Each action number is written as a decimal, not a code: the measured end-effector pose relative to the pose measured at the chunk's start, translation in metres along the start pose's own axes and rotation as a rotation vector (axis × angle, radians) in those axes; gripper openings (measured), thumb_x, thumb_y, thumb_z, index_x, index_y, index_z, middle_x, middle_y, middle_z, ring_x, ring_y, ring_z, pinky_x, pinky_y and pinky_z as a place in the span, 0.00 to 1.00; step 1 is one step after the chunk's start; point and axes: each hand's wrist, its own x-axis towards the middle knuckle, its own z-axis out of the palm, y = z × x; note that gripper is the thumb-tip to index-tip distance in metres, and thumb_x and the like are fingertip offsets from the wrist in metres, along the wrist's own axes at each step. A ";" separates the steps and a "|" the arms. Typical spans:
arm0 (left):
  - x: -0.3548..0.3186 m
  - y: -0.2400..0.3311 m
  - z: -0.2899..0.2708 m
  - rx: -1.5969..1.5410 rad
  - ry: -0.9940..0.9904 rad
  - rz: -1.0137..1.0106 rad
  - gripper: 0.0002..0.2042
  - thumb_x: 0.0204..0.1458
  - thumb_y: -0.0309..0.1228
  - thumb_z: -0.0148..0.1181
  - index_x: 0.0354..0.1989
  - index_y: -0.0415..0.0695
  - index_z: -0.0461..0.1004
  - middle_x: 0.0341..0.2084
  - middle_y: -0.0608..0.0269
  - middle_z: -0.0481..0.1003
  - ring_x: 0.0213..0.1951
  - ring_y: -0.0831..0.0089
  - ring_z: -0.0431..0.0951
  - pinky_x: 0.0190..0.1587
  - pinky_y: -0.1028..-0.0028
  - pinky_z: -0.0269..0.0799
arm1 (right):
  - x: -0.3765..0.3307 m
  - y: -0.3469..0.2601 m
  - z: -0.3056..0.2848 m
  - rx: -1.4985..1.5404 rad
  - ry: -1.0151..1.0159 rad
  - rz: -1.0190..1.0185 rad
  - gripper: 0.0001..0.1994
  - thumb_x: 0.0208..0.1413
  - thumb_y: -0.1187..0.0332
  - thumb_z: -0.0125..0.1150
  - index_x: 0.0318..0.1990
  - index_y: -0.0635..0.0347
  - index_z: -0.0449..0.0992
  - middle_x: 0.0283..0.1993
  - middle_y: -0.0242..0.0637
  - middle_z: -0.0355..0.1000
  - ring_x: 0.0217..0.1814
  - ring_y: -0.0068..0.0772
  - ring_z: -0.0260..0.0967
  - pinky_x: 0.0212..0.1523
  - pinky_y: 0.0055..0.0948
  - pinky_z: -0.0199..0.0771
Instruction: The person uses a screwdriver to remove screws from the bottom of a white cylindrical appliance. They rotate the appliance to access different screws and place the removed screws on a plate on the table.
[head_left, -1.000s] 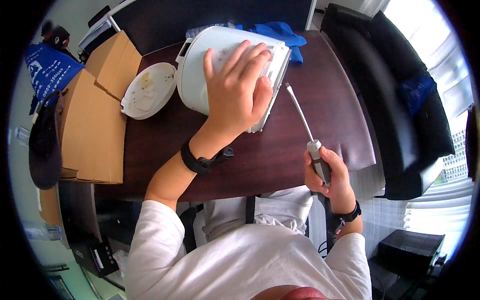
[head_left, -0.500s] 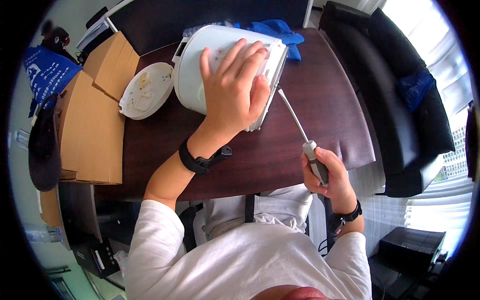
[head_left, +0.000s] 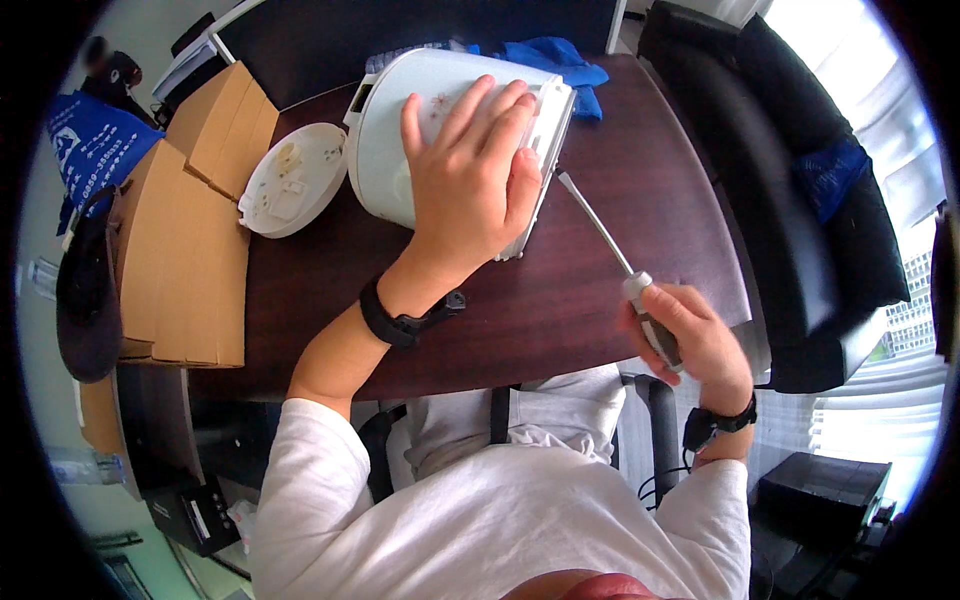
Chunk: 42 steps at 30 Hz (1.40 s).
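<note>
A white, rounded appliance body (head_left: 385, 130), shaped like a rice cooker, lies on its side on the dark wooden table. My left hand (head_left: 470, 170) rests flat on its upper side, fingers spread. To the right, my right hand (head_left: 690, 330) is wrapped round the grey handle of a screwdriver (head_left: 603, 230). Its metal shaft slants up and left, with the tip close beside the appliance's right-hand rim; whether it touches cannot be made out. Left of the appliance, a shallow white round tray or lid (head_left: 325, 180) holds several small pale parts.
Cardboard boxes (head_left: 190, 260) line the table's left side. Blue cloth (head_left: 560, 65) lies behind the appliance, before a dark partition (head_left: 420, 25). A black sofa (head_left: 770, 170) stands to the right. Another person (head_left: 115, 75) is at the far left, beyond the boxes.
My right hand has swung to the right with the screwdriver, so the shaft slants more. The tip stays near the appliance's rim. My left hand and the appliance have hardly moved.
</note>
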 end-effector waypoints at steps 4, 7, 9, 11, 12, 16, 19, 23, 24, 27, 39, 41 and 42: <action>0.001 -0.003 0.002 -0.014 0.003 0.005 0.16 0.52 0.31 0.51 0.48 0.42 0.76 0.51 0.60 0.76 0.58 0.59 0.71 0.63 0.40 0.44 | 0.006 -0.014 -0.020 -0.583 0.125 -0.065 0.15 0.66 0.59 0.51 0.35 0.63 0.74 0.16 0.34 0.70 0.13 0.25 0.67 0.15 0.23 0.60; 0.007 -0.018 0.003 -0.075 0.005 0.014 0.15 0.52 0.31 0.50 0.47 0.42 0.76 0.50 0.60 0.77 0.58 0.59 0.71 0.62 0.41 0.45 | 0.019 -0.008 -0.021 -1.185 0.381 -0.381 0.09 0.57 0.64 0.63 0.38 0.59 0.75 0.22 0.41 0.73 0.21 0.40 0.73 0.24 0.32 0.68; 0.007 -0.021 -0.002 -0.102 -0.026 -0.002 0.16 0.56 0.31 0.47 0.49 0.43 0.76 0.52 0.60 0.77 0.60 0.59 0.70 0.65 0.50 0.44 | 0.036 -0.004 -0.035 -1.342 0.491 -0.544 0.11 0.56 0.61 0.65 0.40 0.56 0.75 0.26 0.38 0.74 0.24 0.38 0.73 0.28 0.33 0.69; 0.006 -0.017 -0.007 -0.117 -0.047 0.032 0.16 0.55 0.31 0.47 0.48 0.43 0.76 0.52 0.61 0.77 0.60 0.59 0.70 0.65 0.50 0.43 | 0.051 0.002 -0.055 -1.521 0.582 -0.603 0.15 0.52 0.57 0.67 0.43 0.52 0.74 0.32 0.32 0.74 0.32 0.34 0.74 0.37 0.34 0.71; 0.006 -0.016 -0.008 -0.129 -0.055 0.049 0.16 0.55 0.30 0.47 0.48 0.43 0.76 0.52 0.61 0.77 0.60 0.59 0.70 0.65 0.50 0.43 | 0.058 0.005 -0.062 -1.535 0.636 -0.688 0.16 0.51 0.58 0.68 0.44 0.52 0.75 0.32 0.32 0.74 0.33 0.34 0.74 0.38 0.34 0.71; 0.008 -0.023 -0.010 -0.162 -0.087 0.032 0.16 0.54 0.31 0.47 0.48 0.44 0.77 0.52 0.61 0.77 0.61 0.61 0.70 0.66 0.50 0.42 | 0.075 0.010 -0.070 -1.428 0.753 -0.913 0.17 0.46 0.63 0.71 0.44 0.53 0.75 0.34 0.33 0.72 0.35 0.36 0.72 0.36 0.34 0.72; 0.006 -0.018 -0.007 -0.154 -0.064 0.041 0.16 0.54 0.31 0.48 0.48 0.44 0.77 0.52 0.62 0.77 0.61 0.61 0.70 0.66 0.51 0.42 | 0.084 0.026 -0.071 -1.237 0.729 -0.946 0.16 0.43 0.68 0.72 0.40 0.55 0.76 0.34 0.35 0.72 0.34 0.38 0.72 0.30 0.35 0.72; 0.005 -0.017 -0.003 -0.143 -0.009 0.041 0.14 0.52 0.32 0.51 0.45 0.44 0.76 0.49 0.61 0.78 0.57 0.59 0.72 0.62 0.43 0.46 | 0.075 0.062 -0.036 -0.079 0.350 -0.441 0.14 0.64 0.59 0.56 0.40 0.62 0.72 0.21 0.29 0.67 0.19 0.19 0.65 0.19 0.21 0.59; 0.005 -0.016 -0.002 -0.139 -0.006 0.044 0.15 0.52 0.32 0.51 0.46 0.44 0.76 0.49 0.61 0.78 0.57 0.59 0.73 0.61 0.43 0.46 | 0.072 0.063 -0.023 0.154 0.254 -0.394 0.17 0.67 0.55 0.51 0.42 0.63 0.72 0.20 0.28 0.66 0.18 0.16 0.62 0.18 0.18 0.57; 0.006 -0.017 -0.002 -0.139 -0.006 0.050 0.15 0.51 0.31 0.51 0.45 0.44 0.76 0.49 0.61 0.78 0.57 0.59 0.73 0.61 0.43 0.46 | 0.058 0.058 0.005 0.470 -0.050 -0.358 0.17 0.65 0.59 0.52 0.53 0.63 0.67 0.23 0.32 0.66 0.17 0.20 0.63 0.17 0.19 0.60; 0.005 -0.015 -0.007 -0.120 -0.076 0.028 0.16 0.54 0.31 0.49 0.49 0.43 0.76 0.52 0.60 0.77 0.60 0.61 0.70 0.66 0.53 0.43 | 0.038 0.005 -0.002 -0.183 0.198 -0.240 0.10 0.67 0.66 0.50 0.44 0.65 0.72 0.29 0.35 0.68 0.24 0.21 0.67 0.21 0.20 0.65; 0.005 -0.016 -0.007 -0.113 -0.074 0.032 0.16 0.54 0.31 0.49 0.49 0.43 0.76 0.52 0.60 0.77 0.60 0.61 0.70 0.66 0.53 0.43 | 0.038 0.001 -0.005 -0.546 0.274 -0.371 0.09 0.63 0.71 0.55 0.43 0.68 0.76 0.30 0.39 0.70 0.27 0.26 0.69 0.27 0.26 0.67; 0.005 -0.016 -0.007 -0.113 -0.070 0.037 0.16 0.54 0.31 0.49 0.49 0.43 0.76 0.52 0.60 0.77 0.60 0.61 0.70 0.66 0.53 0.43 | 0.036 -0.004 -0.007 -0.574 0.267 -0.339 0.09 0.63 0.71 0.55 0.43 0.68 0.77 0.30 0.40 0.70 0.28 0.27 0.69 0.28 0.28 0.67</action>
